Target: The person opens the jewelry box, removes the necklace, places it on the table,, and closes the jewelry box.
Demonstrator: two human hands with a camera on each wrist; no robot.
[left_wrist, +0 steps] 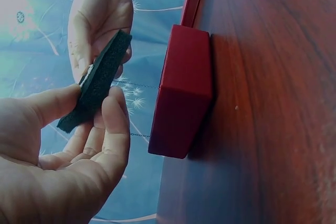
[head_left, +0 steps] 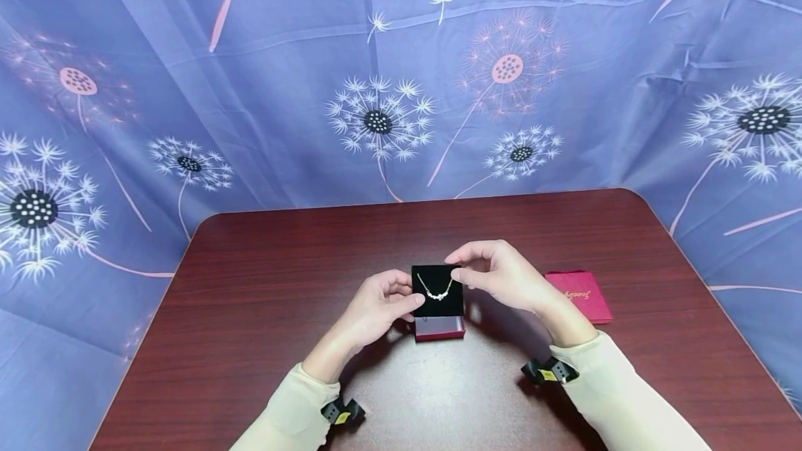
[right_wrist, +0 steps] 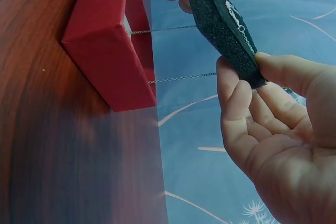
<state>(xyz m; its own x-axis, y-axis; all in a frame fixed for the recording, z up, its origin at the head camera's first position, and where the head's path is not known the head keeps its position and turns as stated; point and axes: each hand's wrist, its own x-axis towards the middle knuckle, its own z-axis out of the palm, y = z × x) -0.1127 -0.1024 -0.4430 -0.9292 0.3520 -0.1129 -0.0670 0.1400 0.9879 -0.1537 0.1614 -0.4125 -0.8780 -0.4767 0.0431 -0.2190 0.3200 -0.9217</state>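
A black foam jewelry pad is held up between both hands, with a silver necklace draped across its front. At its left edge my left hand pinches the pad between thumb and fingers. My right hand pinches the opposite edge, thumb on the front face, as the right wrist view also shows. Below the pad stands the red box base on the table, open side up. Two strands of chain run from behind the pad down into the box.
A red box lid with gold lettering lies on the table to the right, beside my right forearm. Behind the table's far edge hangs a blue cloth with dandelion prints.
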